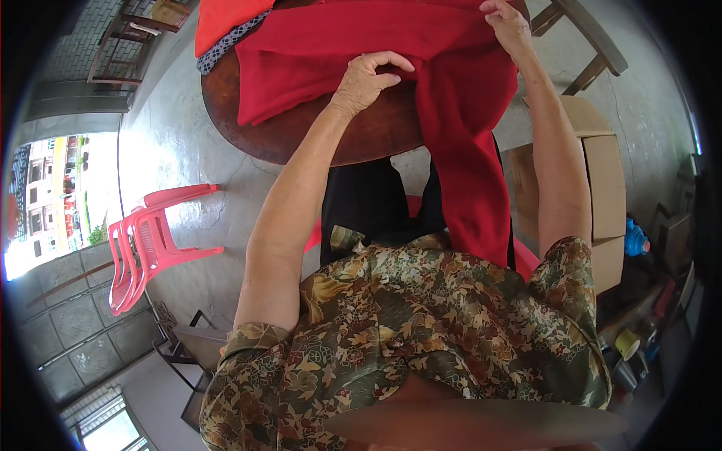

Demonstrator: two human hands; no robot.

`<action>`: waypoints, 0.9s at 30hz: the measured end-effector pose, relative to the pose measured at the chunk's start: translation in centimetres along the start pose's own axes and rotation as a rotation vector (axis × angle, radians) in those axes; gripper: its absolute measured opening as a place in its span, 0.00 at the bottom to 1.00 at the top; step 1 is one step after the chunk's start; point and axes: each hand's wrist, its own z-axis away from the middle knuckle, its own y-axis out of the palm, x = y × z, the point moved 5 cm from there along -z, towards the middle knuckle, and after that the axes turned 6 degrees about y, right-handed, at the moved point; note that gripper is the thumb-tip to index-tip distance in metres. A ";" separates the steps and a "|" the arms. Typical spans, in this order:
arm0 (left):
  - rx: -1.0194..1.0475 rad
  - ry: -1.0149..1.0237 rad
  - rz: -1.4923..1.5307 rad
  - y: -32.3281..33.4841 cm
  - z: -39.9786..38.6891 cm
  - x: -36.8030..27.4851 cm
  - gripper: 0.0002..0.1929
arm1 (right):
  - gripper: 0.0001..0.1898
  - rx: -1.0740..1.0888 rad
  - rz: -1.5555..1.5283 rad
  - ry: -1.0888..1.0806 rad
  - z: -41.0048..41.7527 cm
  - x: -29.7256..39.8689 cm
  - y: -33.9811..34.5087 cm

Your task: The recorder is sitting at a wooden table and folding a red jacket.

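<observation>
A red fabric garment (338,34) is spread over a round wooden table (333,132). One long part of it, like a sleeve or leg, hangs over the near edge down to my lap. My left hand (369,79) rests at the fold in the middle of the cloth, thumb and index finger apart, with nothing visible between them. Over the garment's far right part is my right hand (507,25), its fingers curled close to the cloth near the top of the view. Whether they pinch any fabric cannot be made out.
Orange cloth (228,22) and a patterned folded cloth (234,42) lie at the table's left. Stacked pink plastic chairs (149,242) stand left on the concrete floor. At right are a wooden stool (598,39), an open cardboard box (606,186) and a blue container (635,237).
</observation>
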 end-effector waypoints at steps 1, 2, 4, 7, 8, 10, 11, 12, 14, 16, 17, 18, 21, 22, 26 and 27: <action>-0.003 -0.001 0.000 0.2 0.3 -0.1 0.14 | 0.06 0.002 -0.001 -0.001 0.0 -0.5 0.2; 0.031 -0.003 -0.172 0.5 0.6 -0.2 0.11 | 0.06 -0.054 0.017 -0.035 -0.1 -0.8 0.2; 0.060 -0.007 -0.346 1.0 1.4 -0.4 0.07 | 0.05 -0.108 0.031 -0.072 -0.2 -1.5 0.1; 0.026 0.193 -0.632 1.9 2.8 -2.3 0.06 | 0.10 0.066 0.071 0.120 -0.7 -3.1 0.8; 0.084 0.166 -0.659 2.0 2.9 -2.4 0.07 | 0.10 0.095 0.079 0.148 -0.6 -3.4 0.8; 0.067 0.212 -0.761 2.7 3.2 -4.1 0.08 | 0.11 0.133 0.084 0.161 -0.4 -3.5 0.7; 0.063 0.261 -0.858 3.3 3.1 -4.8 0.09 | 0.11 0.141 0.110 0.156 -0.3 -3.5 0.4; -0.049 0.354 -0.872 3.4 2.9 -5.8 0.11 | 0.12 0.149 0.131 0.146 -0.3 -3.1 0.4; -0.162 0.411 -0.916 4.1 1.7 -7.4 0.13 | 0.12 0.183 0.148 0.145 0.0 -3.0 -0.2; -0.307 0.509 -1.045 4.7 0.8 -8.4 0.18 | 0.13 0.201 0.134 0.145 -0.2 -3.2 0.0; -0.319 0.502 -1.053 4.9 0.9 -8.1 0.18 | 0.13 0.209 0.129 0.132 -0.3 -3.3 0.4; -0.135 0.395 -1.093 5.6 0.7 -6.4 0.19 | 0.13 0.188 0.023 0.152 -0.3 -3.8 0.4; -0.009 0.341 -1.160 7.4 1.9 -4.1 0.21 | 0.13 0.171 -0.042 0.204 0.0 -4.5 0.7; -0.004 0.329 -1.158 7.5 2.2 -4.1 0.21 | 0.13 0.172 -0.006 0.246 0.2 -4.8 0.8; -0.008 0.315 -1.011 5.8 1.5 -4.7 0.22 | 0.13 0.133 0.131 0.181 0.1 -4.9 1.0; -0.011 0.300 -0.940 5.5 1.0 -5.1 0.23 | 0.14 0.113 0.101 0.142 0.0 -5.0 1.0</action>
